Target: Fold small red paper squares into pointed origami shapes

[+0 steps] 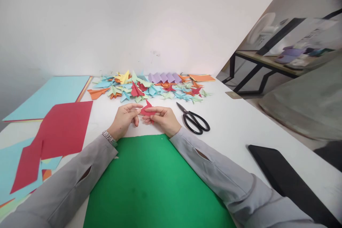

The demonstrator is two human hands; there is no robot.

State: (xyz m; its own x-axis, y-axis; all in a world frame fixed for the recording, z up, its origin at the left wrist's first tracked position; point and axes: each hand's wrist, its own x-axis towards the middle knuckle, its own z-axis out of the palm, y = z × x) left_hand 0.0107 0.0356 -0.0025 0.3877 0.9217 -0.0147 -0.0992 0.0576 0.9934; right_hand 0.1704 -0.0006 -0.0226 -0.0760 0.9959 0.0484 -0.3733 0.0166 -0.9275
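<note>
A small folded piece of red paper (148, 109) is held up between my two hands, just beyond the far edge of a green sheet (157, 181). My left hand (125, 117) pinches its left side between thumb and fingers. On the other side my right hand (164, 118) grips it, fingers laid across the front and hiding part of the folds. One pointed tip sticks up above my fingers. Close to my right hand lie black-handled scissors (194, 118), blades pointing away to the left. A heap of folded paper shapes (137, 89) in many colours lies behind my hands.
On the left are a stack of large coloured sheets (50, 94), a red sheet (68, 128) and paper offcuts (26, 167). A black flat object (288, 181) rests on the white table (227, 139) at right. Orange paper (201, 78) lies by the wall.
</note>
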